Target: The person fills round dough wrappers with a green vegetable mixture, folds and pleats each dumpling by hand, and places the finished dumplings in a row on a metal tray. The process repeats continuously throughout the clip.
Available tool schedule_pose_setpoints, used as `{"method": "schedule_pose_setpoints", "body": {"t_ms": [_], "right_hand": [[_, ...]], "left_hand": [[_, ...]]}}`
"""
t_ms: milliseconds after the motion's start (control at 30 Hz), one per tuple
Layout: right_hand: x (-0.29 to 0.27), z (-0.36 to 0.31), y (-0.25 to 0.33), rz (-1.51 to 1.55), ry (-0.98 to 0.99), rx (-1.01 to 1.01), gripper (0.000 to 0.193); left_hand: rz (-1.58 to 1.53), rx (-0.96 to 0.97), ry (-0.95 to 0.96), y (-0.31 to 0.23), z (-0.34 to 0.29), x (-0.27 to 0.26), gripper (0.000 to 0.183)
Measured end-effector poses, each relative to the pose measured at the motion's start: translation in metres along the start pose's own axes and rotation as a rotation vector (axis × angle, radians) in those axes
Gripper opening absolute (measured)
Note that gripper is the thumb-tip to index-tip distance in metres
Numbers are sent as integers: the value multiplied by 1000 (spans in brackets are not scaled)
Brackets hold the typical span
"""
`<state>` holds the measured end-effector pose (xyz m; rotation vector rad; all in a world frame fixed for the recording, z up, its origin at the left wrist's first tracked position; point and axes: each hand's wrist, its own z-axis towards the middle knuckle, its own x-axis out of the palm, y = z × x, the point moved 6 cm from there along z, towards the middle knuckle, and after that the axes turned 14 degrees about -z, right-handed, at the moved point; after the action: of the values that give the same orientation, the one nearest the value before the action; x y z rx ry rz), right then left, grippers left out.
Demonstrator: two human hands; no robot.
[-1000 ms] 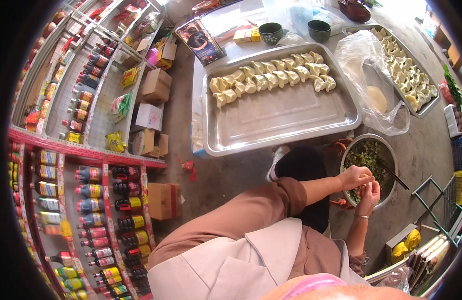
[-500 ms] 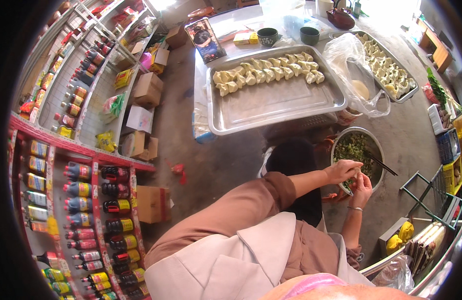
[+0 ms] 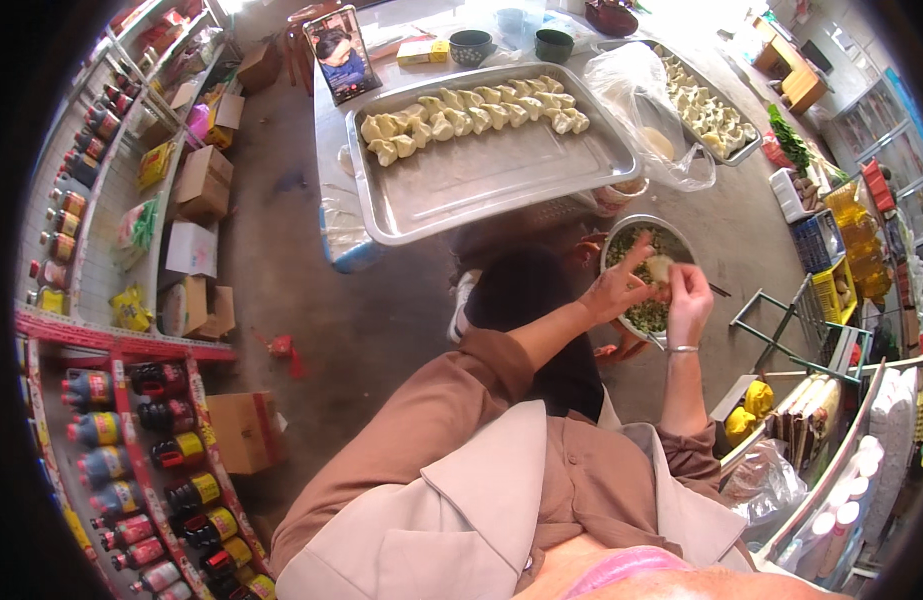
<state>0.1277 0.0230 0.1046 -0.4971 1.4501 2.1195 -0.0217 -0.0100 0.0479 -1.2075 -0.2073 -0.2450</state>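
My left hand [image 3: 618,287] is over the metal bowl [image 3: 689,240], its fingers stretched out and apart beside a pale dumpling wrapper [image 3: 660,268]. At the wrapper's right edge, my right hand [image 3: 689,297] has its fingertips pinched together on the dough. Whether the wrapper has filling inside is too small to tell. Chopped green filling [image 3: 645,318] lies in the bowl below both hands, and dark chopsticks [image 3: 719,290] stick out past its right rim.
Rows of dumplings [image 3: 471,112] sit on a large metal tray [image 3: 461,212] on the table. A phone [image 3: 341,55] stands at its left corner. A plastic bag [image 3: 631,95] and a second dumpling tray [image 3: 746,152] are to the right. Shelves of bottles [image 3: 111,465] line the left; a folding frame [image 3: 781,320] stands right.
The view has shifted, so the scene sits further left. My left fingers have spread from the closed pinch, and the pale wrapper now shows between the hands. The chopsticks are now mostly hidden.
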Motion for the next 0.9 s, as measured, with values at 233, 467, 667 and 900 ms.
{"method": "schedule_pose_setpoints", "body": {"t_ms": [233,467,667,900], "right_hand": [[32,67,161,276,223,-42,14],[135,101,219,177,516,-56,16],[165,121,217,-6,567,-63,18],[173,118,221,-163,631,-42,25]], "left_hand": [[-187,-57,-105,44,14,-19,102],[-7,-35,-167,74,15,-34,95],[-132,-237,-201,67,14,-35,91],[-222,-345,-236,59,15,-29,89]]}}
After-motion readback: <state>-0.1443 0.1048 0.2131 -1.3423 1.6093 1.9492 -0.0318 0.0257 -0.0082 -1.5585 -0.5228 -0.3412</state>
